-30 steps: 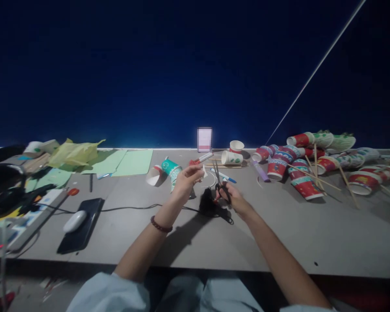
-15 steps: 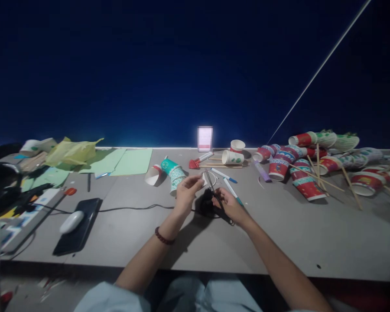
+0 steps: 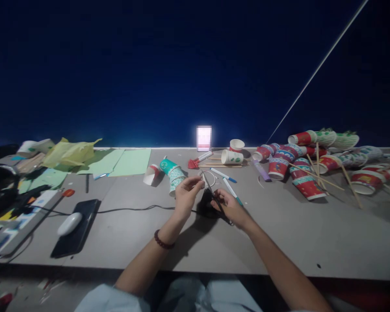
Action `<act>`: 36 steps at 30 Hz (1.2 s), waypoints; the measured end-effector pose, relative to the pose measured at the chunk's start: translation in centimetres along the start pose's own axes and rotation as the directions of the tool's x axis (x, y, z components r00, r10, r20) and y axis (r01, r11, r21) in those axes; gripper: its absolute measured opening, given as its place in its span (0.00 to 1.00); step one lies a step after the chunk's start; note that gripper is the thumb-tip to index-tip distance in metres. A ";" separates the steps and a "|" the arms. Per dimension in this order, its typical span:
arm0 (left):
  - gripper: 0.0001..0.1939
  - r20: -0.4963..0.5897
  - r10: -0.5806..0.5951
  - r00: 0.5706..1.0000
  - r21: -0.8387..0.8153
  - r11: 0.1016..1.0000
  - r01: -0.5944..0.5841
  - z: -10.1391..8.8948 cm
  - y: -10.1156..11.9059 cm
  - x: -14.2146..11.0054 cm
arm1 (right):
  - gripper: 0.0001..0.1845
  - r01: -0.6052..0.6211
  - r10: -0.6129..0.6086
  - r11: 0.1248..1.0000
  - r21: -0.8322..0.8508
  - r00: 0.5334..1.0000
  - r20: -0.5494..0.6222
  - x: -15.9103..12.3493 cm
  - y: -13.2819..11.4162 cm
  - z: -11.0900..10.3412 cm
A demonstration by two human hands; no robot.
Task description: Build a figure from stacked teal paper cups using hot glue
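If closed while so near the left hand (image 3: 186,195), could nip a fingertip with the scissors (image 3: 211,187), held in the right hand (image 3: 230,208) with the blades pointing up and away, toward the left fingertips. Could also slip if gripped loosely. Narrow at the left fingertips; cannot tell whether closed on anything small. Wrapped at the right around the scissors; cannot tell how firmly.

Could snag, too, on the dark bundle (image 3: 205,201) just below and between the hands, too murky to make out, or on the black cable (image 3: 130,209) running across the surface (image 3: 133,242) toward it. If tugged by accident, might drag or twist against the wrists.

Just beyond the blades, notice a pale ring (image 3: 215,179), a blue-capped pen (image 3: 219,173) and a teal-capped pen (image 3: 230,188), liable to roll if brushed by the right knuckles. Farther back, see thin sticks (image 3: 221,165) beside a tipped white cup (image 3: 233,157). Close to the left hand, note joined green cups (image 3: 174,177), perhaps easily knocked by a leftward swing. On the far right, find piled cup chains (image 3: 281,162) tangled with loose wooden sticks (image 3: 323,177), well apart from the blades and hardly in the way.
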State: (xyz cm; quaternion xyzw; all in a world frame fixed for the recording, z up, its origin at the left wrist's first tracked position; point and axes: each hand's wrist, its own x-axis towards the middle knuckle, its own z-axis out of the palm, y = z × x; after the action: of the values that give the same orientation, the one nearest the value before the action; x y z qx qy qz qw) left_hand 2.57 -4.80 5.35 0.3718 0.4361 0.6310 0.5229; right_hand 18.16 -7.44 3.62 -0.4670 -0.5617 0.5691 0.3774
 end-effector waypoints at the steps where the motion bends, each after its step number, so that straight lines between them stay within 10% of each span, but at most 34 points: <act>1: 0.14 0.004 0.001 1.000 0.010 1.000 -0.001 0.0 0.0 0.0 | 0.21 -0.005 0.005 1.000 0.001 1.000 0.002 0.0 0.0 0.0; 36: 0.14 -0.037 -0.004 0.999 0.082 0.997 0.007 0.1 0.0 -0.8 | 0.20 0.009 -0.010 0.999 -0.054 1.000 -0.014 -0.3 0.1 0.3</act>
State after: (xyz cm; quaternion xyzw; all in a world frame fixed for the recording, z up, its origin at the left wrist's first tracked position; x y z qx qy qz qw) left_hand 2.80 -5.60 5.42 0.3802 0.4724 0.6176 0.5009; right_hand 17.98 -7.78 3.53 -0.4783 -0.5764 0.5487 0.3713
